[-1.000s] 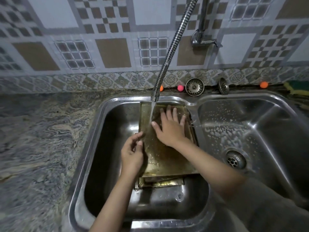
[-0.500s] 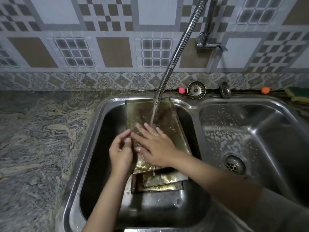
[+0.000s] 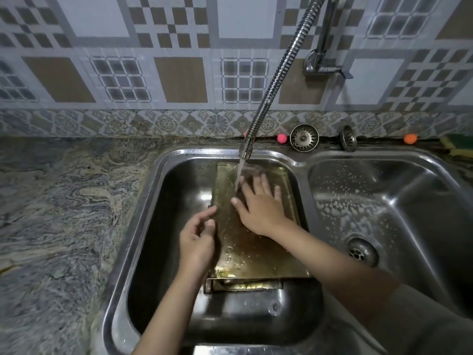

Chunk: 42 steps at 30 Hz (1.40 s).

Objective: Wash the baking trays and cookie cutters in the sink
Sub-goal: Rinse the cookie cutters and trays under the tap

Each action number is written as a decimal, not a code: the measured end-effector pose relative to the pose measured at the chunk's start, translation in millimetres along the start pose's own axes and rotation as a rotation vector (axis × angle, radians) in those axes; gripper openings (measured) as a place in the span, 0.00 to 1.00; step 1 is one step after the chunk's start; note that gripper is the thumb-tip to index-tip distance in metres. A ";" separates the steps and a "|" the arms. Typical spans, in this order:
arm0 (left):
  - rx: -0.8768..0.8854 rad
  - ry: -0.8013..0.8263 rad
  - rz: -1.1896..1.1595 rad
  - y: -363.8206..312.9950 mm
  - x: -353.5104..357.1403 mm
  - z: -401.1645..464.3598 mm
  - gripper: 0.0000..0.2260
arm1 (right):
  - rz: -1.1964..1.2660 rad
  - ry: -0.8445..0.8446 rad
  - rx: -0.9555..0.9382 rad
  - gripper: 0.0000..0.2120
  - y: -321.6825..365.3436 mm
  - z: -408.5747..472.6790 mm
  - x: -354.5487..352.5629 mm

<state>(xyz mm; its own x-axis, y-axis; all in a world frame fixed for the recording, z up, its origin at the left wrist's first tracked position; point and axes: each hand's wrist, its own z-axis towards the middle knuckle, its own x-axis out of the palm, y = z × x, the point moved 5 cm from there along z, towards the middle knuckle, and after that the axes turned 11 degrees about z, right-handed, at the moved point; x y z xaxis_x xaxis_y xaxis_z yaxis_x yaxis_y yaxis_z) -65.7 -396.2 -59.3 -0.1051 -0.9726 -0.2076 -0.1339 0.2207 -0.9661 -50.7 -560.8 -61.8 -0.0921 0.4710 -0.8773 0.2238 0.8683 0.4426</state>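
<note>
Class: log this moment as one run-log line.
stage: rinsing | left hand: steadies baking tray edge | right hand: flat on tray | faucet: running | basin: left

granite-look countertop (image 3: 58,213) left of the basins, swirly grey-tan. patterned tile wall (image 3: 179,78) behind, floral border strip along its base. two metal drain strainers (image 3: 304,137) leaning on the back ledge against the wall. pink ball (image 3: 281,138) just left of the first strainer, orange ball (image 3: 410,138) further right. green-yellow thing (image 3: 458,147) at far right edge, probably a sponge.
</note>
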 end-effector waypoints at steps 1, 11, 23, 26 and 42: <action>0.008 0.028 -0.002 -1.6 7.5 -3.4 0.15 | 0.034 -0.042 0.058 0.33 2.8 2.3 -2.0; -0.027 -0.133 -0.034 7.3 -25.9 19.5 0.14 | -0.232 0.040 -0.182 0.25 -7.9 -56.5 -33.5; -0.142 0.049 0.070 11.3 -0.7 21.9 0.08 | 1.245 -0.358 0.062 0.20 -33.7 -66.6 -48.2; -0.035 0.152 0.166 -3.8 8.0 17.9 0.10 | 1.242 -0.372 -0.032 0.21 -19.8 -70.8 -49.2; -0.047 0.108 -0.287 -23.9 18.8 21.7 0.13 | 0.671 -0.115 -0.338 0.25 24.0 -82.6 8.5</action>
<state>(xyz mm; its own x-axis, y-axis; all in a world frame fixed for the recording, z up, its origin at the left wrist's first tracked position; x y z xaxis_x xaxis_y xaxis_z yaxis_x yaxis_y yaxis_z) -43.1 -421.3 -43.4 -0.1601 -0.9828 0.0922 -0.2185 -0.0558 -0.9742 -126.2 -523.1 -43.3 0.0651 0.9120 -0.4051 -0.1147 0.4101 0.9048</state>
